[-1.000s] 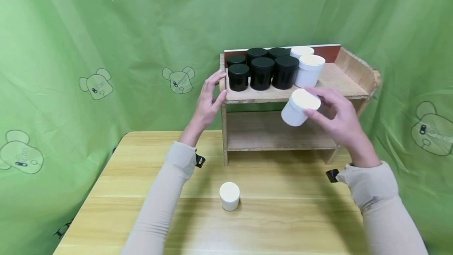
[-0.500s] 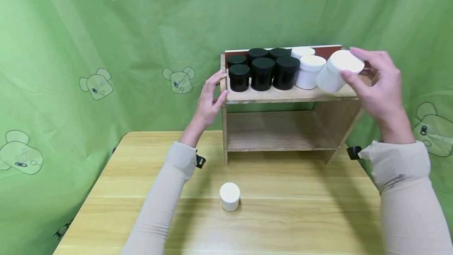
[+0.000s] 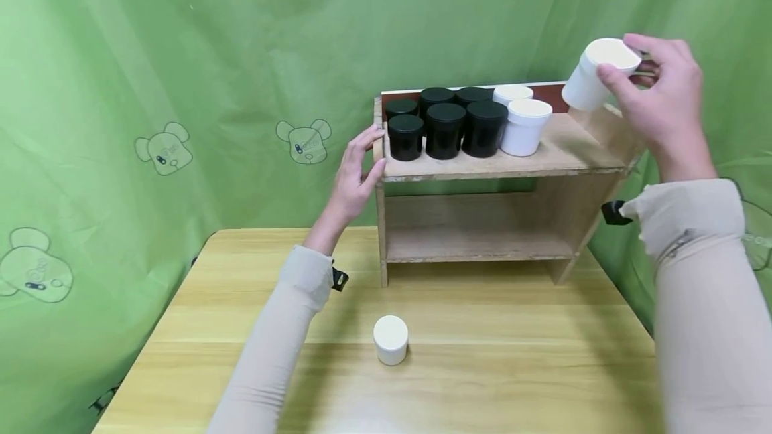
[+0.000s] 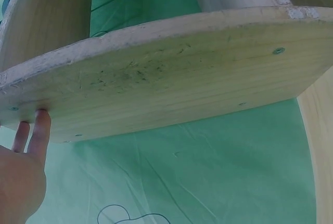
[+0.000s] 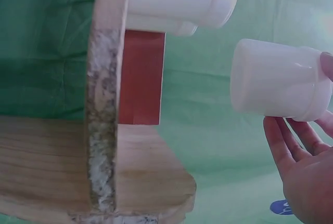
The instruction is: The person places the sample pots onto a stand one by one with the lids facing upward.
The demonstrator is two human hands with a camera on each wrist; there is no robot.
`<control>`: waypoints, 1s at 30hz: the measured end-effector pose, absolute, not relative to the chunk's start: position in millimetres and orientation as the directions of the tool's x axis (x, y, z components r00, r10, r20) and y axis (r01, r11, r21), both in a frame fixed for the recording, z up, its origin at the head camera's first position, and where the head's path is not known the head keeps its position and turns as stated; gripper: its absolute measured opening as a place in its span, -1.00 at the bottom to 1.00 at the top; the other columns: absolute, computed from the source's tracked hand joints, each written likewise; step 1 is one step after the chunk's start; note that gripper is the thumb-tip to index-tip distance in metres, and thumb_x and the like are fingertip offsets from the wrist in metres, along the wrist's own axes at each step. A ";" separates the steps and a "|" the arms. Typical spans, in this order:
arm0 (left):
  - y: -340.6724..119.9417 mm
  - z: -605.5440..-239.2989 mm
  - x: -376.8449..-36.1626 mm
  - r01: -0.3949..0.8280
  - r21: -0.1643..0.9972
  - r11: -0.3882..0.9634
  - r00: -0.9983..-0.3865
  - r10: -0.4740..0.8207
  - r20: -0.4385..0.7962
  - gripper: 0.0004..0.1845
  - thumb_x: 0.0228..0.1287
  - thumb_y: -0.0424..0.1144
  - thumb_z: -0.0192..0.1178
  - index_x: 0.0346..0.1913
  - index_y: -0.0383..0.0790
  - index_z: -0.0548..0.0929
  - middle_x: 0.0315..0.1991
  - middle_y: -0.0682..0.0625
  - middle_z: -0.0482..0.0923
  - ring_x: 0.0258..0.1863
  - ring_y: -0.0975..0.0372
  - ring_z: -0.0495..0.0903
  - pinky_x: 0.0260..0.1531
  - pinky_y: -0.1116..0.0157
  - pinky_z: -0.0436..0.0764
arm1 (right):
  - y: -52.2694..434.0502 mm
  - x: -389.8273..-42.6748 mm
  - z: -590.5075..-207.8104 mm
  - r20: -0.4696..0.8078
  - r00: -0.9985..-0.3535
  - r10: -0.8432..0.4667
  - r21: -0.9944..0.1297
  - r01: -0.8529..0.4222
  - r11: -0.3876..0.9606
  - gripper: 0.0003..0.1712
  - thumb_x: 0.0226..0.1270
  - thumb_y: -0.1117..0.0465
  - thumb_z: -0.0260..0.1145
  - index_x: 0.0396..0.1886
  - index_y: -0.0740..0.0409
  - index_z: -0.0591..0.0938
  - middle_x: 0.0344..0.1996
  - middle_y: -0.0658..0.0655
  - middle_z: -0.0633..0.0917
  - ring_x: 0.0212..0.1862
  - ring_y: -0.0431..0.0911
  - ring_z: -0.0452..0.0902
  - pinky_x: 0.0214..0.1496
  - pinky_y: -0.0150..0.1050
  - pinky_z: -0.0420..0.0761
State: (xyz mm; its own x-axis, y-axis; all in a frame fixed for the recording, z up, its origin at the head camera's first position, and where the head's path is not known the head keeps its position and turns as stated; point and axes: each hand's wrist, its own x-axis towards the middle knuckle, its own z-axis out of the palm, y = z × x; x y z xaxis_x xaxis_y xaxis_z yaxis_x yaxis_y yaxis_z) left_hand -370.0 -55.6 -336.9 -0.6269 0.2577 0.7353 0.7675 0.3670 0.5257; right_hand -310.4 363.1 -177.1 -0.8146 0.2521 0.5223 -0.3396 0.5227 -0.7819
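Raised above the shelf's right end since a moment ago: white jar point(image 3: 594, 74), gripped at the lid by right hand point(image 3: 660, 102). Left to right: left hand point(image 3: 356, 176) flat against wooden shelf point(image 3: 567, 149); one small white jar point(image 3: 391, 339) on table point(image 3: 512, 353), unshelved; seven jars shelved.

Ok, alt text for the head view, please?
The right hand holds a white jar tilted in the air above the right end of a wooden shelf. The left hand touches its left end. Black jars and two white ones stand on top; another white jar stands on the table.
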 end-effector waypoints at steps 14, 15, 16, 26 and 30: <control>-53.6 -333.5 -372.6 0.778 0.519 0.353 -0.617 0.277 0.737 -0.44 0.57 -0.08 0.02 0.55 -0.05 0.28 0.63 0.01 0.14 0.59 0.26 0.14 0.57 0.23 0.24 | 376.0 -351.7 -184.2 0.413 -0.876 0.249 -0.768 -0.188 0.612 -0.17 0.42 -0.07 0.39 0.59 -0.03 0.32 0.12 -0.35 0.36 0.06 -0.44 0.35 0.50 -0.39 0.39; -53.2 -333.7 -372.8 0.783 0.516 0.347 -0.612 0.279 0.740 -0.44 0.57 -0.09 0.02 0.54 -0.06 0.28 0.63 -0.01 0.14 0.59 0.25 0.14 0.57 0.23 0.25 | 375.8 -353.0 -186.5 0.398 -0.882 0.251 -0.777 -0.179 0.603 -0.16 0.42 -0.07 0.39 0.60 -0.04 0.31 0.14 -0.34 0.36 0.08 -0.43 0.35 0.51 -0.37 0.38; -53.0 -334.0 -373.1 0.788 0.512 0.342 -0.606 0.281 0.745 -0.44 0.57 -0.09 0.02 0.54 -0.07 0.28 0.63 -0.03 0.15 0.59 0.24 0.15 0.57 0.23 0.25 | 375.2 -354.1 -188.6 0.382 -0.889 0.254 -0.787 -0.168 0.593 -0.16 0.42 -0.08 0.39 0.61 -0.07 0.30 0.18 -0.33 0.36 0.11 -0.42 0.34 0.53 -0.34 0.37; -54.9 -332.4 -371.6 0.780 0.516 0.355 -0.615 0.283 0.736 -0.43 0.57 -0.07 0.01 0.55 -0.04 0.27 0.63 0.00 0.13 0.59 0.24 0.15 0.58 0.21 0.23 | 370.3 -370.6 -210.6 0.371 -0.903 0.217 -0.690 -0.112 0.715 -0.09 0.46 -0.25 0.25 0.65 -0.01 0.21 0.55 0.19 0.28 0.47 0.05 0.27 0.61 -0.07 0.29; -56.2 -332.3 -370.7 0.779 0.519 0.352 -0.617 0.282 0.735 -0.43 0.57 -0.07 0.01 0.55 -0.04 0.27 0.63 0.00 0.13 0.59 0.25 0.14 0.57 0.23 0.23 | 368.4 -374.7 -215.5 0.356 -0.914 0.192 -0.677 -0.111 0.728 -0.06 0.48 -0.27 0.22 0.65 0.08 0.17 0.62 0.27 0.17 0.59 0.21 0.08 0.68 0.09 0.09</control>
